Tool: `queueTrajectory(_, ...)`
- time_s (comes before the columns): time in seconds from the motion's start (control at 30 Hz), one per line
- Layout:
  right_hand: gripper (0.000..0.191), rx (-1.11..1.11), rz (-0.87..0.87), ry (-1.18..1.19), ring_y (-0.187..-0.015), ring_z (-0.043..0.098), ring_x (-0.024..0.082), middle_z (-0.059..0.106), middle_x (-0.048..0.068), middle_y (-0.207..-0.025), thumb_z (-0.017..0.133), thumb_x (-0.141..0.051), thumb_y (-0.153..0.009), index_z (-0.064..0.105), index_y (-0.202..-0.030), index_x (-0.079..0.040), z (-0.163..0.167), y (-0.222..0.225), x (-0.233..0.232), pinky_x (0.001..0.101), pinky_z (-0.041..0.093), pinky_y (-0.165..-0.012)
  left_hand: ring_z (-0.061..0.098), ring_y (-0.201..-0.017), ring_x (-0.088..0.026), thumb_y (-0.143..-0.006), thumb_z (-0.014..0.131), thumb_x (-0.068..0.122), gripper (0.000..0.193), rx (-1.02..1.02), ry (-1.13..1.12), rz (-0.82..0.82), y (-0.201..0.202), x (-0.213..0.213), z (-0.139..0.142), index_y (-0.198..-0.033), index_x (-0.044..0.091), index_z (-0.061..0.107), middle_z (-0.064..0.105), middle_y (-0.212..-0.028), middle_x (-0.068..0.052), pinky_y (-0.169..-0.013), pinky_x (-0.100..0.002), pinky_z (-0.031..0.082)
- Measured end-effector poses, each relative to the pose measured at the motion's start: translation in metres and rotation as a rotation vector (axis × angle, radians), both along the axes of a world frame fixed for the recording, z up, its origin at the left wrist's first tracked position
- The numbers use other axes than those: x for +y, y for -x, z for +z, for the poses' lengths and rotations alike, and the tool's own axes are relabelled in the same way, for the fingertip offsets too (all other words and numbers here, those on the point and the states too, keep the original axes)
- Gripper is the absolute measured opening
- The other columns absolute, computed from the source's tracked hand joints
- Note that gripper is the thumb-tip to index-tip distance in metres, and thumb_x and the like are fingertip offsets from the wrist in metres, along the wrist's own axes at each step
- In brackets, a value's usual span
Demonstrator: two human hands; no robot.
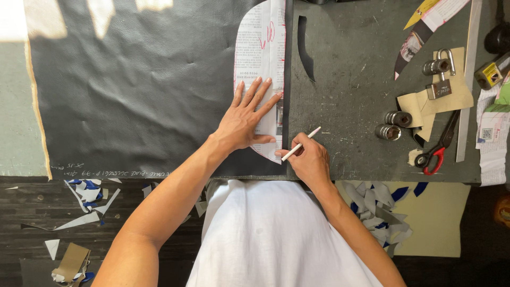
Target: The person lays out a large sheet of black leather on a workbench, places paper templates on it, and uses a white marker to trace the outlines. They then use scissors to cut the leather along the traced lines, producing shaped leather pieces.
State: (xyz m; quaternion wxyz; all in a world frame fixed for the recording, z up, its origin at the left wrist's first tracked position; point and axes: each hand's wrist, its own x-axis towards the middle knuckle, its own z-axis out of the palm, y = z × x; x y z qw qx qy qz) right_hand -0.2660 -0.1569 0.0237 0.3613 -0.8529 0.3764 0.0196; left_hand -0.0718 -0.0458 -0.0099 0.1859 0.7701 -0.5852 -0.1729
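Left hand (248, 118) spread flat on newspaper pattern (260, 58) over black leather sheet (138, 90); right hand (309, 162) pinches white marking pencil (300, 144) at pattern's lower edge.

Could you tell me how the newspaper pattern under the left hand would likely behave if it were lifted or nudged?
The newspaper pattern looks thin, so probably floppy and very light. It may well slide on the smooth black leather sheet, which is perhaps why the left hand presses it flat. Its edges would likely tear easily.
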Motion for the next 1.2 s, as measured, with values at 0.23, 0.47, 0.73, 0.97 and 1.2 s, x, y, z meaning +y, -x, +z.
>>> queueTrajectory(0.23,0.049,-0.042,0.014,0.010,-0.054,0.060,0.021,0.062,0.006,-0.059,0.094,-0.036,-0.069,0.057,-0.077,-0.005,-0.001,0.001,0.000,0.0375,0.047,-0.054,0.011,-0.156,-0.035,-0.048,0.096,0.052,0.136,0.039,-0.085,-0.019,-0.007,-0.003,0.012,-0.160,0.027,0.023,0.016,-0.168,-0.013,-0.126,-0.059,0.009)
queueTrajectory(0.47,0.051,-0.042,0.024,0.024,-0.053,0.058,0.022,0.060,0.006,-0.058,0.095,-0.037,-0.069,0.056,-0.076,-0.005,-0.002,0.002,-0.001,0.0385,0.046,-0.053,0.011,-0.156,-0.036,-0.047,0.098,0.049,0.138,0.035,-0.071,-0.022,-0.005,-0.002,0.010,-0.161,0.025,0.023,0.016,-0.169,-0.015,-0.126,-0.060,0.009)
queueTrajectory(0.73,0.050,-0.024,0.036,0.025,-0.054,0.059,0.021,0.062,0.006,-0.059,0.094,-0.038,-0.070,0.057,-0.076,-0.006,-0.001,0.001,-0.001,0.0385,0.046,-0.053,0.009,-0.156,-0.036,-0.041,0.097,0.057,0.144,0.035,-0.087,-0.015,-0.003,-0.003,0.006,-0.160,0.025,0.022,0.014,-0.168,-0.014,-0.127,-0.060,0.006)
queueTrajectory(0.97,0.049,-0.034,0.024,0.004,-0.054,0.060,0.022,0.061,0.006,-0.059,0.094,-0.037,-0.070,0.057,-0.076,-0.005,0.000,0.001,-0.002,0.0380,0.047,-0.053,0.009,-0.156,-0.037,-0.040,0.097,0.059,0.146,0.029,-0.058,-0.010,-0.002,-0.002,0.005,-0.161,0.024,0.023,0.015,-0.168,-0.015,-0.126,-0.061,0.006)
queueTrajectory(1.2,0.050,-0.033,0.040,0.009,-0.054,0.060,0.022,0.061,0.006,-0.059,0.094,-0.037,-0.070,0.056,-0.076,-0.005,0.001,0.001,-0.002,0.0383,0.047,-0.053,0.009,-0.156,-0.038,-0.040,0.097,0.058,0.145,0.045,-0.050,-0.016,-0.003,-0.002,0.005,-0.160,0.023,0.024,0.015,-0.168,-0.016,-0.126,-0.061,0.006)
